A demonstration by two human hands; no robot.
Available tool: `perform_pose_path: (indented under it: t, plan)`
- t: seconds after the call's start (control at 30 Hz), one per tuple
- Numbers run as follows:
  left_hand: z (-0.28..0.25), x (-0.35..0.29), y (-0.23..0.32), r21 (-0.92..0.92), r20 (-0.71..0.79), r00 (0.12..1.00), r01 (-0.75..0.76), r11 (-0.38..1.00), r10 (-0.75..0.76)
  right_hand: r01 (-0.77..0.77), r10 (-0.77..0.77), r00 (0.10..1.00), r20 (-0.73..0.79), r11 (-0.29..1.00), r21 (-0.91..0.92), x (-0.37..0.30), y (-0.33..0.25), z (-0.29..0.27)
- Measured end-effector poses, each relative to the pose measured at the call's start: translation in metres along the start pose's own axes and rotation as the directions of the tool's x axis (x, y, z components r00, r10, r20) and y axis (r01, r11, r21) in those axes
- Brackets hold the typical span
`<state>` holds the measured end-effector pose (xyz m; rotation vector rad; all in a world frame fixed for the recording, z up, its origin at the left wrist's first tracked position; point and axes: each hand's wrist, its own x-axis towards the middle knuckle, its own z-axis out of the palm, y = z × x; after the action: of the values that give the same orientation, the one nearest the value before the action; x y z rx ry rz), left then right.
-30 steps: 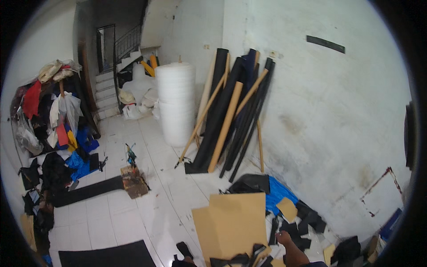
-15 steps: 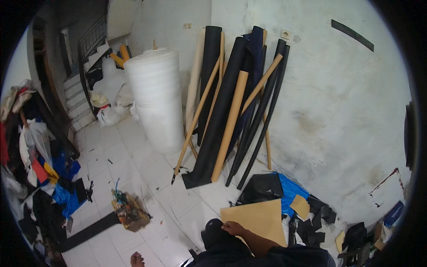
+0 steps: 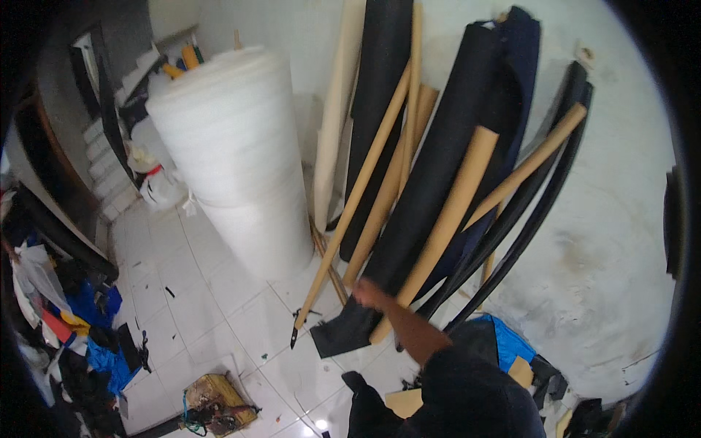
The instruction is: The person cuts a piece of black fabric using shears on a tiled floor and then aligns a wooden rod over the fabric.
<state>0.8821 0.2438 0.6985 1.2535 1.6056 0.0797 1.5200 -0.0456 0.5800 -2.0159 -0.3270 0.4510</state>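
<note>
My right hand (image 3: 372, 294) reaches forward from the lower right, its arm in a dark sleeve. It is blurred, in front of the lower part of a thick black roll of material (image 3: 437, 175). Whether the hand touches the roll I cannot tell, and its fingers are smeared. The roll leans on the wall, its loose end (image 3: 343, 330) spread on the floor. Just right of the hand leans a tan cardboard tube (image 3: 447, 226). To the left stands a slanting thin tan pole (image 3: 358, 193). My left hand is out of view.
A tall white foam roll (image 3: 234, 160) stands left of the leaning rolls. Two thin black rolls (image 3: 544, 208) lean at the right. A dirty yellowish block (image 3: 219, 401) sits on the tiles (image 3: 197, 292). Scraps and bags (image 3: 73, 321) pile up at the left; blue sheeting (image 3: 511, 343) lies lower right.
The leaning rolls and foam roll now look larger and closer. My right hand has gone from near my body out to the black roll. My left hand has left the view.
</note>
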Motion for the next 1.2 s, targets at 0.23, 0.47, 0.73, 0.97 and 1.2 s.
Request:
perform_pose_path:
  t: [0.23, 0.47, 0.73, 0.97, 1.2]
  plan:
    - [0.068, 0.01, 0.069, 0.078, -0.039, 0.995, 0.091, 0.993, -0.088, -0.108, -0.132, 0.335, -0.933, 0.978, -0.177, 0.238, -0.115, -0.198]
    - [0.055, -0.01, 0.051, 0.045, -0.168, 0.966, 0.206, 0.977, -0.196, -0.435, 0.342, 0.358, -0.869, 0.885, 0.169, 0.256, -0.151, -0.294]
    - [0.053, -0.063, 0.0, -0.035, -0.227, 0.918, 0.325, 0.945, -0.324, 0.08, -0.046, 0.26, -0.964, 0.996, -0.026, 0.248, -0.192, -0.299]
    - [0.032, -0.116, -0.063, -0.13, -0.244, 0.895, 0.352, 0.927, -0.374, 0.653, -0.473, 0.491, -0.731, 0.755, -0.049, 0.177, -0.411, -0.251]
    - [0.009, -0.104, -0.104, -0.152, -0.382, 0.92, -0.158, 0.976, 0.089, 0.793, -0.81, 0.556, -0.186, 0.45, 0.41, -0.03, -0.623, -0.07]
